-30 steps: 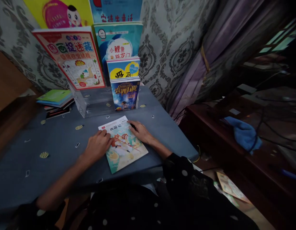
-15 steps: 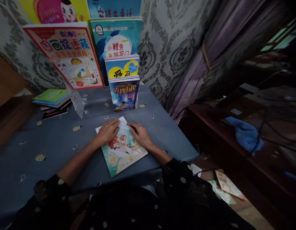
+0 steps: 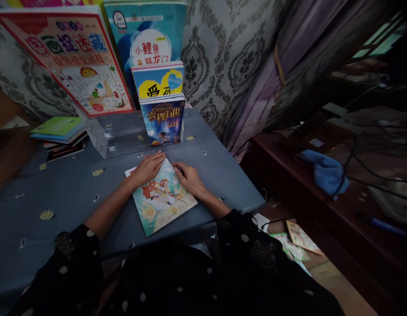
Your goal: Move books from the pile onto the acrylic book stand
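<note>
patterned grey wallpaper [image 3: 216, 57] backs the site, with a tied purple curtain [image 3: 258, 105] to the right. before it stands a table [image 3: 72, 188] under a blue-grey cover printed with small yellow motifs. on a dark red piece of furniture [image 3: 282, 175] at the far right lies a blue cloth [image 3: 326, 173].

item under inspection: one illustrated paperback [image 3: 160, 202], closed, front cover up, lying flat and slightly askew near the table's front edge, in front of a clear book rack [image 3: 98, 136].

left hand [image 3: 147, 170]: laid across the upper left of the cover, hiding most of the title; fingers extended, close together, gripping nothing. right hand [image 3: 188, 180]: at the upper right edge of the paperback, fingers bent; whether they pinch the edge cannot be told.

status, as judged: a red-bordered picture book [image 3: 91, 74], a teal storybook [image 3: 119, 48] and a dark blue paperback [image 3: 163, 120] are among those displayed upright at the rack. a stack of thin books [image 3: 60, 131] lies to its left. the paperback between the hands is outside the rack, neither opened nor lifted; handling appears confined to its cover and edge.
</note>
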{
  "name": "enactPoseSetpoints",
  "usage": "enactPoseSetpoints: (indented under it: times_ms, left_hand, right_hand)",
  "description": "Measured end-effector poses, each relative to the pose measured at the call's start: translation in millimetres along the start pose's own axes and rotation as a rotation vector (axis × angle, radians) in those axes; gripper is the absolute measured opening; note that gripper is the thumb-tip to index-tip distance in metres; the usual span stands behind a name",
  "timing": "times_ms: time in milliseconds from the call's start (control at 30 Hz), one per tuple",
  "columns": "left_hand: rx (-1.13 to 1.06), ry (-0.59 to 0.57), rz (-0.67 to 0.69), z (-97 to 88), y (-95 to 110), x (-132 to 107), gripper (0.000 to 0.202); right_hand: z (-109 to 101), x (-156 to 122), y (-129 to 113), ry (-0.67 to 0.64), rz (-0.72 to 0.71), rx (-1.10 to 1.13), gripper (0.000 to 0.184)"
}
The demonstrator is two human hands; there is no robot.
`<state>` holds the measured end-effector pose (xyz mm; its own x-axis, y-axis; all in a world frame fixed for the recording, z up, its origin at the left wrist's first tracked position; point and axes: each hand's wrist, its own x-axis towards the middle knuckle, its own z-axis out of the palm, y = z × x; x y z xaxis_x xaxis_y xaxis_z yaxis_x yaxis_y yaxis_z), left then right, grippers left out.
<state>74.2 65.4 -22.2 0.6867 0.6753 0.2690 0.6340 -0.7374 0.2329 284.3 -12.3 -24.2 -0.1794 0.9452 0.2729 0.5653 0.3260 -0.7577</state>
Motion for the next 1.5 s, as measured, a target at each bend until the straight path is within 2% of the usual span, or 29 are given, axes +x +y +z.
enactPoseSetpoints:
  times_ms: [167, 433, 667, 900, 1167, 1500]
  left_hand:
    - [0.059, 0.001, 0.02, -2.7, 12.5, -1.8, 0.043]
    - [0.076, 0.01, 0.072, -6.0, 44.0, -12.7, 0.041]
    - [0.022, -0.002, 0.106, -8.1, 69.3, -23.3, 0.039]
    - [-0.032, -0.033, 0.194, -5.2, 92.1, -37.8, 0.037]
    - [-0.072, -0.083, 0.273, -12.2, 121.9, -52.0, 0.033]
    - [-0.083, -0.13, 0.228, -10.1, 123.6, -56.9, 0.033]
  right_hand:
    - [-6.7, -7.5, -1.8, 0.019, 0.053, 0.077, 0.031]
    - [-11.9, -21.5, 1.0, 0.062, 0.095, 0.126, 0.03]
    - [-17.6, -35.8, 2.0, 0.071, 0.089, 0.127, 0.032]
    - [-28.9, -56.2, -4.2, 0.026, 0.043, 0.145, 0.034]
    - [-37.5, -80.5, -10.7, 0.04, 0.037, 0.129, 0.036]
    - [-41.8, -116.5, -25.7, 0.139, 0.049, 0.12, 0.035]
